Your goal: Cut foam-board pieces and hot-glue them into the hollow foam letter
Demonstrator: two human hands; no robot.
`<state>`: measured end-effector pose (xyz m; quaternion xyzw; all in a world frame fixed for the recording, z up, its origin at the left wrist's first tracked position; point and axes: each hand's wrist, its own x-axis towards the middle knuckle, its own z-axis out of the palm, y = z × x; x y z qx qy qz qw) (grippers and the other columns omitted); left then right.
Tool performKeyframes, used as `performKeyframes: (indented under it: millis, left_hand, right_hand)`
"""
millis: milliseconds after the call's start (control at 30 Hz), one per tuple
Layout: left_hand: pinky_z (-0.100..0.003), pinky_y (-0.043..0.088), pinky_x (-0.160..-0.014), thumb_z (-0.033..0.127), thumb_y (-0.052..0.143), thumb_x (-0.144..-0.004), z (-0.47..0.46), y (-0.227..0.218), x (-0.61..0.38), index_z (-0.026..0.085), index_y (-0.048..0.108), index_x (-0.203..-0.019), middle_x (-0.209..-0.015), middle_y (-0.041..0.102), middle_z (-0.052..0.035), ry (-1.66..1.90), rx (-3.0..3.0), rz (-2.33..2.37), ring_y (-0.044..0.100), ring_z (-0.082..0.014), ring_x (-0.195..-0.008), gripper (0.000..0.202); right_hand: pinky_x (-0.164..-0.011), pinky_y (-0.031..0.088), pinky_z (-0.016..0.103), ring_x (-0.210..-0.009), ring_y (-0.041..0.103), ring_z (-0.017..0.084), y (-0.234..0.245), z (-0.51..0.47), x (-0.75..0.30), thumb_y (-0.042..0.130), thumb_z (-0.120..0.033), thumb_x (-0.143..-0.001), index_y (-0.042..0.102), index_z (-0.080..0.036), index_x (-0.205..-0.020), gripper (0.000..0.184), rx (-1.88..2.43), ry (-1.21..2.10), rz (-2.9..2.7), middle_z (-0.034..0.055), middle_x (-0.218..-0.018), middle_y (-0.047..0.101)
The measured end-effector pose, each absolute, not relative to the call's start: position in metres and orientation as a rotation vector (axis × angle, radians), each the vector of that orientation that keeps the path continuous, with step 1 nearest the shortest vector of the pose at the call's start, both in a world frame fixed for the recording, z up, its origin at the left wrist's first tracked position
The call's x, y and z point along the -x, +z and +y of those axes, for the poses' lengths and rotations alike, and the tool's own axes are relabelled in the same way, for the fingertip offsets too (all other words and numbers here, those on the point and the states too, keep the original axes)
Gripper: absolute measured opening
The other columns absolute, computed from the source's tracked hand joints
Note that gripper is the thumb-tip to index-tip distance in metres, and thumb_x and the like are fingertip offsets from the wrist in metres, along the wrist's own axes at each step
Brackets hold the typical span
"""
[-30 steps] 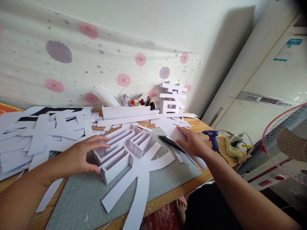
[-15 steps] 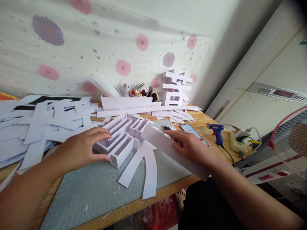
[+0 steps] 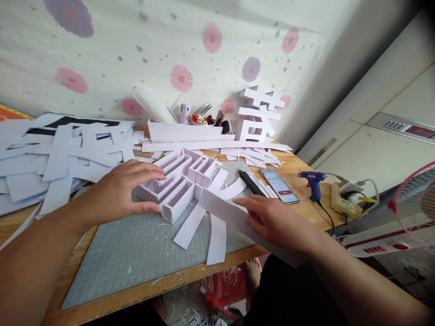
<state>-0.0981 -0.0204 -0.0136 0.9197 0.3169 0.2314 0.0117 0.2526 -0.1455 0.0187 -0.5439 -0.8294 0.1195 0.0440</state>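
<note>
Two bare hands over the cutting mat [image 3: 112, 258]. On the mat's far half, a white cut-out [image 3: 183, 204] with upright walls, flat legs towards the mat's near edge. At the cut-out's left side, left hand [image 3: 117, 192] with thumb and fingers spread apart; impossible to tell whether touching. Above the mat's right side, right hand [image 3: 268, 217] pinching a slanted white strip [image 3: 220, 210], thumb hidden. Right of the mat, a phone [image 3: 280, 188] and, beyond, a blue glue gun [image 3: 313, 184]; left of it, piled white sheets [image 3: 61, 158].
</note>
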Motion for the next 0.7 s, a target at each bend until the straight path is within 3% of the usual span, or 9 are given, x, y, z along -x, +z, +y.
performKeyframes:
  millis: [233,367,467,567,700]
  left_hand:
    - [-0.036,0.047,-0.093,0.048,0.062,-0.084,-0.048,0.002,0.079,0.023,0.067,-0.103,-0.106,0.067,-0.0047,1.033,-2.721,0.787,0.059,-0.0197,-0.103,0.031]
    - [-0.028,0.053,-0.067,0.047,0.069,-0.079,-0.067,0.014,0.071,0.023,0.066,-0.086,-0.078,0.066,-0.0028,1.003,-2.671,0.448,0.062,-0.0161,-0.074,0.025]
    - [-0.022,0.049,-0.048,0.037,0.072,-0.078,-0.075,0.016,0.066,0.024,0.063,-0.077,-0.065,0.064,0.0012,0.881,-2.616,0.390,0.056,-0.0110,-0.052,0.016]
    - [-0.022,0.049,-0.050,0.023,0.064,-0.084,-0.077,0.013,0.062,0.024,0.064,-0.077,-0.063,0.065,0.0028,0.827,-2.596,0.469,0.059,-0.0105,-0.053,0.008]
    - [-0.026,0.052,-0.068,0.015,0.062,-0.085,-0.073,0.007,0.058,0.021,0.066,-0.083,-0.078,0.069,-0.0010,1.053,-2.689,0.546,0.064,-0.0141,-0.074,0.007]
  right_hand:
    - [-0.072,0.047,0.025,-0.082,0.061,0.015,0.025,-0.148,-0.249,0.042,-0.013,-0.092,0.065,-0.022,-0.111,0.032,1.366,0.253,-2.534,0.0064,-0.098,0.064]
    - [-0.071,0.045,0.026,-0.082,0.059,0.015,0.020,-0.141,-0.240,0.041,-0.011,-0.092,0.066,-0.022,-0.106,0.030,1.173,0.074,-2.594,0.0059,-0.099,0.063]
    - [-0.072,0.044,0.026,-0.084,0.058,0.014,0.021,-0.131,-0.233,0.042,-0.008,-0.091,0.065,-0.022,-0.105,0.030,1.095,0.023,-2.602,0.0057,-0.101,0.062]
    - [-0.077,0.043,0.030,-0.086,0.058,0.015,0.022,-0.114,-0.228,0.044,-0.006,-0.090,0.066,-0.022,-0.101,0.029,0.971,-0.057,-2.607,0.0053,-0.100,0.064]
    - [-0.083,0.042,0.035,-0.088,0.058,0.017,0.007,-0.083,-0.227,0.049,-0.006,-0.088,0.068,-0.022,-0.092,0.025,0.865,-0.119,-2.576,0.0047,-0.095,0.067]
